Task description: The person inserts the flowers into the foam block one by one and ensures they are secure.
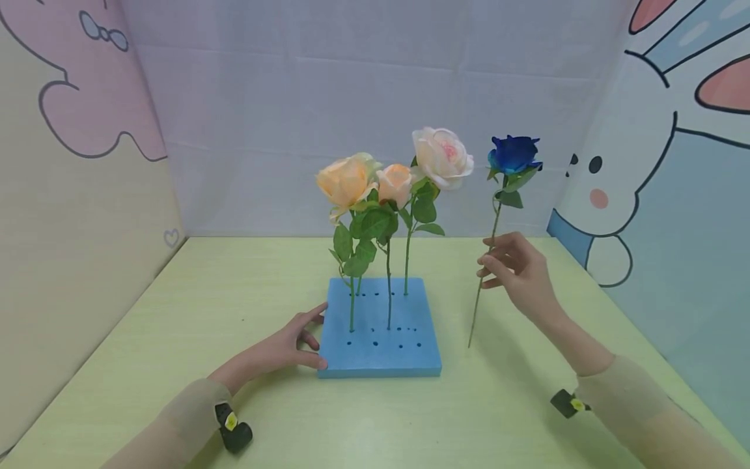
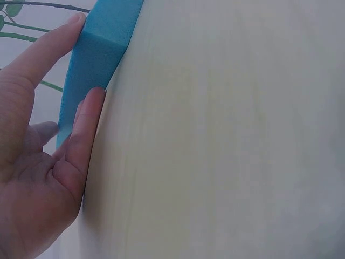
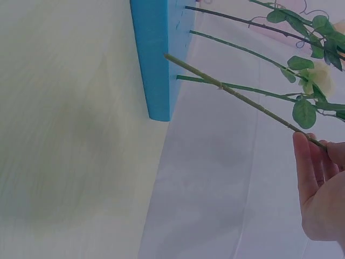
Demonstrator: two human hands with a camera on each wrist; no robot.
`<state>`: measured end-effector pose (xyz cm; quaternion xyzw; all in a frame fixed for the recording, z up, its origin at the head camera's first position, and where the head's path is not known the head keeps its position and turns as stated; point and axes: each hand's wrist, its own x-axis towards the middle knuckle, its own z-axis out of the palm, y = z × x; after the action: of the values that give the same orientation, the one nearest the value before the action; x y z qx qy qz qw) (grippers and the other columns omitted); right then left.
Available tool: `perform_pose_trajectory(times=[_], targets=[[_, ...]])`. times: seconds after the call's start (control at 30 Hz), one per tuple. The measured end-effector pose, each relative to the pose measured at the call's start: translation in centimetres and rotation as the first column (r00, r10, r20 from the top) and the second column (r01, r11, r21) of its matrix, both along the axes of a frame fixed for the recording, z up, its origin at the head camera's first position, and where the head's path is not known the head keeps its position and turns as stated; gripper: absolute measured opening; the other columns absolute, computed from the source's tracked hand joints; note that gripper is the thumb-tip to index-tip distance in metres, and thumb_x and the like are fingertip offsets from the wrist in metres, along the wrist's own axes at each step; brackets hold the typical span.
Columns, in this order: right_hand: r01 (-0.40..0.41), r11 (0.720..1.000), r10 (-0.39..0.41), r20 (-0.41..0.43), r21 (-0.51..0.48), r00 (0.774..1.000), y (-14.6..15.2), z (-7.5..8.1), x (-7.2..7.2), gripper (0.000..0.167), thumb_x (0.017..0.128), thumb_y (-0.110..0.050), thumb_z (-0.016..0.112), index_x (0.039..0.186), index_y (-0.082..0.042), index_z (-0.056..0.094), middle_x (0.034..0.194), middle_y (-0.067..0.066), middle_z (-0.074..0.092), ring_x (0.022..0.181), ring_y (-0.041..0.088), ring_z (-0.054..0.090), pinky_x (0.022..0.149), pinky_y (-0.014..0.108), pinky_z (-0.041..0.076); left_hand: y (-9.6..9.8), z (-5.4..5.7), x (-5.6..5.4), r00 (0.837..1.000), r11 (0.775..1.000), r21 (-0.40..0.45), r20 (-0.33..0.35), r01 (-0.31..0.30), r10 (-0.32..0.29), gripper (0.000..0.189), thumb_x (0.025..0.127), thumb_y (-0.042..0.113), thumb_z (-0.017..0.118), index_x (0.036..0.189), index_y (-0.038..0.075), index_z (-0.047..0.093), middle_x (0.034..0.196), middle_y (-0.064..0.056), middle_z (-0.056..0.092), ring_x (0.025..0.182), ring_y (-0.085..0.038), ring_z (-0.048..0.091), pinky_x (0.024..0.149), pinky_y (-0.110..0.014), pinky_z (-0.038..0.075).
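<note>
A blue artificial rose (image 1: 514,155) is held upright, slightly tilted, by my right hand (image 1: 523,273), which pinches its stem between thumb and fingers. The lower end of that stem (image 3: 242,98) hangs free, to the right of the blue foam block (image 1: 381,360). My left hand (image 1: 290,343) rests against the block's left side, thumb near the front corner and fingers spread along the edge. Standing in the block's holes are a yellow-peach rose (image 1: 348,181), a smaller peach rose (image 1: 395,185) and a large pale pink rose (image 1: 443,156).
Several small holes dot the block's top, some in the front rows without stems. The block lies on a pale yellow-green table (image 1: 246,273). A white cloth (image 1: 263,117) hangs behind, and cartoon-printed panels (image 1: 691,273) stand at both sides.
</note>
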<state>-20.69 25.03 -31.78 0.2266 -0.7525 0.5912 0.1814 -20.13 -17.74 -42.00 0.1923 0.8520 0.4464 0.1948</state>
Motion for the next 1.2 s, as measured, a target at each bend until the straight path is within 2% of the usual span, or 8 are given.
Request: perform_pose_trajectory(times=[0.27, 0.5, 0.73, 0.93, 1.07, 1.2], targets=[[-0.026, 0.999, 0.021, -0.120, -0.043, 0.993, -2.2, 0.6, 0.4, 0.022, 0.091, 0.010, 0.060, 0.109, -0.001, 0.059, 0.100, -0.007, 0.069, 0.072, 0.008, 0.071, 0.058, 0.028, 0.057, 0.0, -0.1, -0.1, 1.000, 1.000, 0.010, 0.000, 0.011, -0.011, 0.110, 0.079, 0.031, 0.083, 0.160, 0.021, 0.009, 0.155, -0.015, 0.027, 0.106, -0.019, 0.055, 0.095, -0.037, 0.042], [-0.114, 0.992, 0.103, -0.194, -0.047, 0.976, -4.1, 0.6, 0.2, 0.019, 0.088, 0.016, 0.059, 0.105, 0.012, 0.052, 0.104, -0.005, 0.068, 0.070, 0.009, 0.071, 0.056, 0.029, 0.057, 0.1, -0.1, -0.2, 1.000, 1.000, 0.012, -0.003, 0.011, -0.011, 0.110, 0.079, 0.031, 0.084, 0.160, 0.021, 0.010, 0.155, -0.015, 0.028, 0.106, -0.019, 0.054, 0.094, -0.037, 0.042], [-0.183, 0.979, 0.153, -0.262, -0.094, 0.953, -6.5, -0.2, -0.6, 0.019, 0.088, 0.019, 0.057, 0.105, 0.015, 0.052, 0.092, -0.004, 0.070, 0.070, 0.009, 0.071, 0.056, 0.030, 0.057, 0.0, -0.1, -0.1, 1.000, 1.000, 0.019, 0.001, 0.004, -0.004, 0.111, 0.079, 0.030, 0.084, 0.160, 0.021, 0.010, 0.155, -0.016, 0.028, 0.105, -0.019, 0.054, 0.093, -0.036, 0.042], [-0.158, 0.986, 0.137, -0.270, -0.055, 0.953, -8.0, -0.7, -1.2, 0.017, 0.088, 0.017, 0.058, 0.104, 0.011, 0.053, 0.094, -0.007, 0.068, 0.071, 0.009, 0.071, 0.056, 0.030, 0.057, 0.0, -0.1, 0.0, 1.000, 1.000, 0.021, -0.001, 0.001, -0.001, 0.111, 0.079, 0.030, 0.084, 0.160, 0.022, 0.009, 0.155, -0.016, 0.028, 0.105, -0.019, 0.055, 0.095, -0.037, 0.041], [-0.132, 0.991, 0.119, -0.273, -0.030, 0.955, -8.5, -0.8, -1.5, 0.017, 0.089, 0.016, 0.058, 0.103, 0.010, 0.053, 0.102, -0.012, 0.066, 0.072, 0.008, 0.070, 0.056, 0.031, 0.057, 0.0, -0.1, 0.0, 1.000, 1.000, 0.017, -0.007, -0.001, 0.001, 0.111, 0.079, 0.030, 0.084, 0.160, 0.022, 0.009, 0.155, -0.015, 0.028, 0.105, -0.019, 0.055, 0.094, -0.037, 0.042], [-0.100, 0.995, 0.094, -0.260, -0.011, 0.961, -8.9, -1.0, -1.6, 0.016, 0.090, 0.013, 0.060, 0.103, 0.007, 0.055, 0.103, -0.004, 0.068, 0.073, 0.011, 0.071, 0.057, 0.033, 0.058, 0.1, 0.0, 0.1, 1.000, 1.000, 0.019, -0.005, 0.000, 0.000, 0.111, 0.079, 0.030, 0.084, 0.160, 0.021, 0.010, 0.155, -0.015, 0.028, 0.106, -0.019, 0.054, 0.093, -0.036, 0.043]])
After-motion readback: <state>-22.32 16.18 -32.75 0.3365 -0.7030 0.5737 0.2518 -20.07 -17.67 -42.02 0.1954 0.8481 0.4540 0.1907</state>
